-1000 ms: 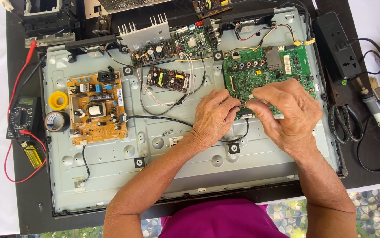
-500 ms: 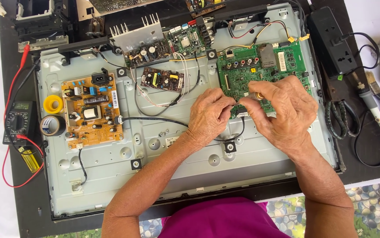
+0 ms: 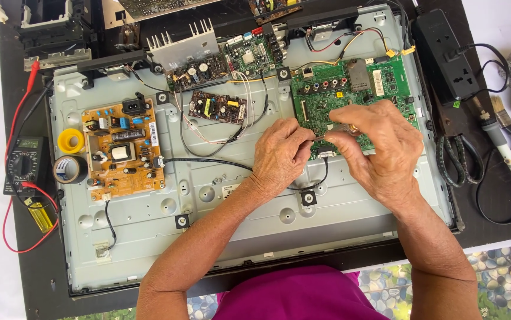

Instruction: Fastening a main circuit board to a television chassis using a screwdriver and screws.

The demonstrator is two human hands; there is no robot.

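Observation:
A green circuit board (image 3: 380, 80) is mounted at the upper right of a grey metal chassis (image 3: 220, 219). My left hand (image 3: 279, 155) rests at the board's lower left edge, fingers pinched on the tip of a thin metal tool. My right hand (image 3: 380, 151) lies over the board's lower part, gripping that same thin metal tool (image 3: 333, 134) between thumb and fingers. A black cable (image 3: 208, 161) runs from under my left hand toward the orange power board (image 3: 122, 148).
A small dark board (image 3: 217, 108) and a heatsink board (image 3: 193, 53) sit at the chassis top. A multimeter (image 3: 24, 163) with red leads, tape rolls (image 3: 70, 141) and a lighter lie left. A power strip (image 3: 439, 50), scissors (image 3: 454, 160), soldering iron (image 3: 501, 148) and brush lie right.
The camera view has drifted slightly. Both hands stay over the green board's lower edge; the fingers have drawn together on the thin tool.

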